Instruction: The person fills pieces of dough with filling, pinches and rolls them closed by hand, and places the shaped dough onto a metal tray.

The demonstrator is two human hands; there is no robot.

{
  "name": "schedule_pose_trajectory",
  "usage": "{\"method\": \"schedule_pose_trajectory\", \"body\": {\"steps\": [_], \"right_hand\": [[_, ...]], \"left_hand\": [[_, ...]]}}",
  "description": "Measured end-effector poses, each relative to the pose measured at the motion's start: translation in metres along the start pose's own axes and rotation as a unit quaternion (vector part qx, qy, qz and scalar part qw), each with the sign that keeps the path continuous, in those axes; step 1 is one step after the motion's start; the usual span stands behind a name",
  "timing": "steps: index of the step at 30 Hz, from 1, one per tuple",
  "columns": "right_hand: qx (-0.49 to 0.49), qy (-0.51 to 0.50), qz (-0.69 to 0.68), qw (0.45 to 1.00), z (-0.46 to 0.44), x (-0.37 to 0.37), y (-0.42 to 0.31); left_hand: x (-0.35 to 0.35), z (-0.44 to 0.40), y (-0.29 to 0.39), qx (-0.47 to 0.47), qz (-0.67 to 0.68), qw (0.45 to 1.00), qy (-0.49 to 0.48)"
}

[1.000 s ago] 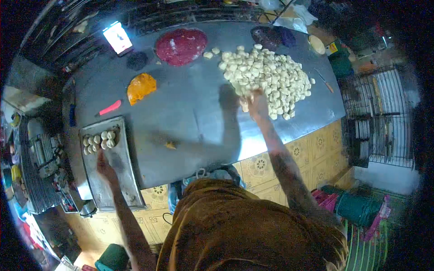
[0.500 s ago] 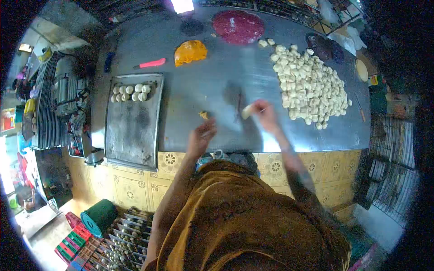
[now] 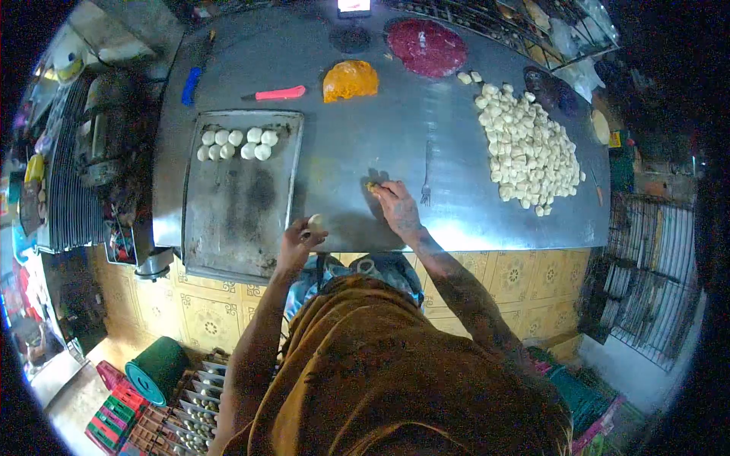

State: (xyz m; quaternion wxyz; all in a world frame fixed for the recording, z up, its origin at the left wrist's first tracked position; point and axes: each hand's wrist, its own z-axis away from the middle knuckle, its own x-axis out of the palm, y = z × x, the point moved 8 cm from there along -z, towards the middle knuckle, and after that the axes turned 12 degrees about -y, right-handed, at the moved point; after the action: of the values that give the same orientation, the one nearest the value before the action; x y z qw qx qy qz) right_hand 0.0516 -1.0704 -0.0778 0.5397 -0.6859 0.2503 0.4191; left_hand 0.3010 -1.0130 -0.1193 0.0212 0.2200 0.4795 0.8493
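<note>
In the head view my left hand (image 3: 299, 245) is closed round a pale dough piece (image 3: 315, 223), just above the table's near edge and right of the baking tray (image 3: 242, 228). My right hand (image 3: 398, 211) reaches over the middle of the table, its fingertips pinched on a small yellow-brown lump of filling (image 3: 371, 186). A fork (image 3: 426, 182) lies just right of that hand. Round white dough balls (image 3: 235, 137) stand in two rows at the far end of the tray. A big heap of cut dough pieces (image 3: 528, 148) covers the right side.
Along the back lie an orange-yellow mound (image 3: 350, 81), a dark red mass (image 3: 427, 47) and a pink-handled knife (image 3: 280, 93). A blue-handled tool (image 3: 191, 85) is at the far left; another knife (image 3: 597, 185) lies right of the heap. The metal table (image 3: 456, 235) ends close before my body.
The dough piece has passed from my right hand to my left hand, which has moved left and nearer. My right hand has come left to the yellow-brown lump. The view has shifted slightly.
</note>
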Motion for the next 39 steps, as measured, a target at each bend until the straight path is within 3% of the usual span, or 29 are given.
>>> {"method": "schedule_pose_trajectory", "body": {"steps": [4, 6, 12, 14, 16, 19, 20, 21, 22, 23, 24, 25, 26, 28, 30, 32, 33, 35, 36, 38, 39], "right_hand": [[-0.068, -0.04, 0.059, 0.995, -0.002, 0.006, 0.001], [-0.099, -0.057, 0.085, 0.99, -0.003, 0.005, 0.0], [-0.229, -0.1, 0.213, 0.944, 0.002, 0.006, -0.009], [-0.277, -0.138, 0.15, 0.939, 0.007, 0.033, 0.01], [-0.392, -0.123, 0.361, 0.837, 0.02, 0.101, 0.065], [-0.483, -0.016, 0.403, 0.777, 0.027, 0.082, 0.068], [-0.327, -0.185, 0.138, 0.916, -0.002, 0.032, 0.047], [-0.123, -0.331, -0.146, 0.924, -0.007, 0.017, 0.048], [-0.123, -0.329, -0.146, 0.925, 0.003, 0.024, 0.047], [-0.041, -0.303, -0.314, 0.899, 0.01, 0.033, 0.06], [0.041, -0.264, -0.469, 0.842, 0.019, 0.043, 0.073], [0.067, -0.224, -0.404, 0.884, 0.022, 0.005, 0.051], [-0.005, -0.164, -0.337, 0.927, 0.022, -0.013, 0.036], [-0.078, -0.04, -0.144, 0.986, 0.026, -0.044, 0.005], [-0.053, -0.011, -0.064, 0.997, 0.039, -0.044, -0.02], [-0.033, 0.012, 0.018, 0.999, 0.045, -0.048, -0.035], [-0.037, -0.088, 0.02, 0.995, 0.048, -0.034, -0.041], [-0.01, -0.261, -0.021, 0.965, 0.052, -0.022, -0.051], [-0.003, -0.262, -0.022, 0.965, 0.055, -0.017, -0.047], [0.125, -0.153, -0.312, 0.929, 0.047, -0.02, -0.022], [0.171, -0.126, -0.437, 0.874, 0.047, -0.009, -0.013]], "left_hand": [[0.0, 0.004, -0.001, 0.038, 0.049, 0.998, 0.03], [0.005, 0.007, -0.011, -0.018, -0.025, 0.998, 0.05], [0.056, 0.011, -0.022, 0.046, -0.009, 0.986, 0.158], [0.075, 0.015, -0.02, 0.017, -0.131, 0.977, 0.168], [0.089, 0.014, -0.038, 0.008, -0.067, 0.979, 0.191], [0.099, 0.015, -0.064, -0.002, 0.039, 0.978, 0.203], [0.103, 0.012, -0.069, -0.003, 0.084, 0.976, 0.198], [0.125, 0.015, -0.044, 0.015, 0.17, 0.969, 0.178], [0.128, 0.01, -0.041, 0.016, 0.169, 0.969, 0.177], [0.133, 0.001, -0.039, -0.006, 0.199, 0.969, 0.149], [0.137, -0.007, -0.031, -0.018, 0.111, 0.984, 0.138], [0.142, -0.015, -0.021, -0.03, 0.018, 0.991, 0.128], [0.146, -0.022, -0.01, -0.04, -0.072, 0.989, 0.122], [0.144, -0.057, -0.039, -0.034, 0.232, 0.969, 0.077], [0.139, -0.07, -0.03, -0.026, 0.169, 0.984, 0.057], [0.118, -0.065, -0.013, -0.045, 0.018, 0.99, 0.134], [0.109, -0.065, -0.015, -0.032, 0.038, 0.99, 0.129], [0.091, -0.065, -0.019, -0.004, 0.062, 0.991, 0.115], [0.083, -0.062, -0.019, 0.028, 0.089, 0.99, 0.11], [0.066, -0.059, -0.015, 0.041, 0.138, 0.986, 0.081], [0.062, -0.055, -0.006, 0.07, 0.03, 0.996, 0.048]]}}
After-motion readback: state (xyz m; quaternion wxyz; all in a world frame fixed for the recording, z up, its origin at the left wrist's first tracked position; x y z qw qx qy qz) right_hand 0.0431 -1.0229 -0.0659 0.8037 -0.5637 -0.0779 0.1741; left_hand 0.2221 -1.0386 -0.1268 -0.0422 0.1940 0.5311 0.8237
